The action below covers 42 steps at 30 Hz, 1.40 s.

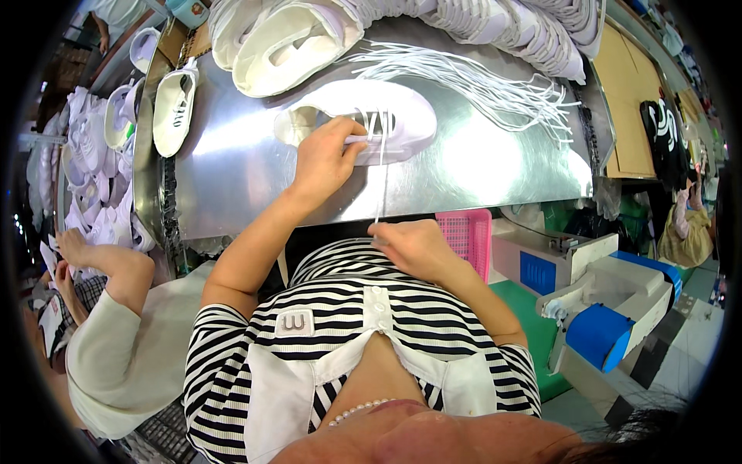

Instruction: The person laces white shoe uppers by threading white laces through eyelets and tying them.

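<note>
A pale lilac-white shoe upper [410,127] lies on its side on the metal table, its toe to the right and its opening to the left. My left hand [326,158] pinches its near edge beside the eyelets. A white shoelace [382,178] zigzags through several eyelets, and one end runs straight down over the table's front edge. That end is held taut by my right hand [416,246], closed around it in front of my body. Past the upper, a loose bundle of white shoelaces [471,81] is spread across the table.
Stacked shoe uppers [495,27] line the far side of the shiny metal table [255,185]. One laced upper [175,112] rests at its left edge. A pink basket [468,232] and a white-and-blue machine [610,309] stand to the right. Another person's arm [116,271] is at the left.
</note>
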### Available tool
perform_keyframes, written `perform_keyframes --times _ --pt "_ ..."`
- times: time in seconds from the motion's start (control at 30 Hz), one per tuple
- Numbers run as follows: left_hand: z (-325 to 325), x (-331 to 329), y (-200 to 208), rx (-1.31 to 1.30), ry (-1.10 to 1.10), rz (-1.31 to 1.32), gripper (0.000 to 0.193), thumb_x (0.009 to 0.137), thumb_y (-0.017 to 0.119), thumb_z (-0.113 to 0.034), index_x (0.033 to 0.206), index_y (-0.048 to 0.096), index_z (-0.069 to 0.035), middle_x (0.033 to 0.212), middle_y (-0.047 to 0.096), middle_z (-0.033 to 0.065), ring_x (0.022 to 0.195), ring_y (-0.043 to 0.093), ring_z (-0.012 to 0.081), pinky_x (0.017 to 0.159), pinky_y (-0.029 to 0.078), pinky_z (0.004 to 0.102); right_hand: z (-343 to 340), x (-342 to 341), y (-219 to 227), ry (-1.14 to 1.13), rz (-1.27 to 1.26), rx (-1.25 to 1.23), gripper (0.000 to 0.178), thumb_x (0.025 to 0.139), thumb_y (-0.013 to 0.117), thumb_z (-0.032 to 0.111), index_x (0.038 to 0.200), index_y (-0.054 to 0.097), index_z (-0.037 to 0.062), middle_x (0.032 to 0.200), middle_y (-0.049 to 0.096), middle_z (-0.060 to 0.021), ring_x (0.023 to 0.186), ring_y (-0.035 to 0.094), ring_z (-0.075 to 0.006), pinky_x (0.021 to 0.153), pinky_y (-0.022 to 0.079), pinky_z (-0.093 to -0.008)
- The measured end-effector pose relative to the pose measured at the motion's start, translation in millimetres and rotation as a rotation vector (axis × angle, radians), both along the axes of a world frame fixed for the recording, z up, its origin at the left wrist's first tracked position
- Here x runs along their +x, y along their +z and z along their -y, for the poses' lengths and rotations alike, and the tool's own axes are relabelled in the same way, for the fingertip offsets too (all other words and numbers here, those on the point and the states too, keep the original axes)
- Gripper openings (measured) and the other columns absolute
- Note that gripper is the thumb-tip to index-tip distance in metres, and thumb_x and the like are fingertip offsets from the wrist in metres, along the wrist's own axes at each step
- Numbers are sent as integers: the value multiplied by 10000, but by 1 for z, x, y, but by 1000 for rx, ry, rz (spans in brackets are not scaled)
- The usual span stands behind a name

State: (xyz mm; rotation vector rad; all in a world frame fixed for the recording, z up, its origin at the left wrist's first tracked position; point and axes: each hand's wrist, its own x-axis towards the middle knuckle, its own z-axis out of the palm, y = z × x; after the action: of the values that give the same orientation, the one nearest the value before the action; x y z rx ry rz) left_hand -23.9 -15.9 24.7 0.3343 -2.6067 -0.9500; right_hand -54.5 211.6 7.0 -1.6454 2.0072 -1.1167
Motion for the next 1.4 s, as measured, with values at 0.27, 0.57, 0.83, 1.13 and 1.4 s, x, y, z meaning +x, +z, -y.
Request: perform_keyframes --times 0.27,0.57,0.83,1.13,1.4 --pt "-11 2 18 -53 36 -186 127 820 704 -76 929 648 -45 852 625 112 758 614 319 653 477 401 39 -51 -5 -524 759 -199 180 898 683 87 1048 696 -12 763 671 -8 656 572 -53 596 451 -213" --pt "-25 5 30 -92 -7 -260 130 804 709 -54 919 649 -59 786 589 95 685 586 292 606 450 399 62 -50 -2 -560 936 -394 170 839 768 103 927 702 -27 826 681 0 765 594 -63 694 466 -204" --pt "-33 8 43 -66 -67 -221 146 805 725 -24 927 644 -30 796 589 102 696 595 267 574 457 347 60 -51 -9 -540 991 -429 165 859 752 102 968 686 -3 835 632 34 733 539 -47 644 428 -195" --pt "-12 4 45 -17 -106 -112 208 827 703 -84 1032 677 -59 815 590 102 692 591 294 619 461 377 13 -24 -17 -5 858 7 176 898 704 174 988 676 26 845 646 -51 866 601 -136 829 480 -311" --pt "-4 -3 21 -162 -158 456 292 864 650 -267 1115 704 -129 973 695 103 915 662 302 770 517 418 50 -73 -5 -525 651 -205 110 897 694 100 954 680 8 807 618 38 717 506 -38 646 409 -194"
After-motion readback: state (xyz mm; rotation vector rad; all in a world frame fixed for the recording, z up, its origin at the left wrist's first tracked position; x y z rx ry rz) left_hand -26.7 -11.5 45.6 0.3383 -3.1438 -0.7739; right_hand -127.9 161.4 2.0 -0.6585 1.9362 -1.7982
